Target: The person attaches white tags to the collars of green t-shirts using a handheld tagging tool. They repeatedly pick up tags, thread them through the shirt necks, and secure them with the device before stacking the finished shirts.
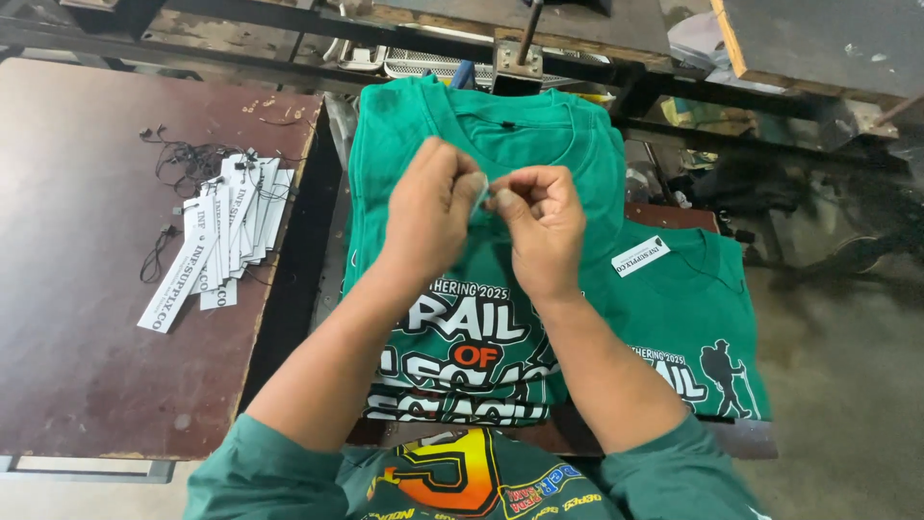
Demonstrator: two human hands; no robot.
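A stack of green printed T-shirts (500,144) lies in front of me, collar away from me. Above its chest, my left hand (428,212) and my right hand (541,226) meet, fingers pinched together on a small white tag piece (482,185) between them. To the right, lower down, lies a second green T-shirt (698,318) with a white hang tag (640,255) fastened at its collar.
A dark brown table (77,318) stands at left, carrying a fan of several white hang tags (217,236) with black strings. Metal frame bars (414,39) and a wooden board (818,39) cross the back. Grey floor (847,385) lies at right.
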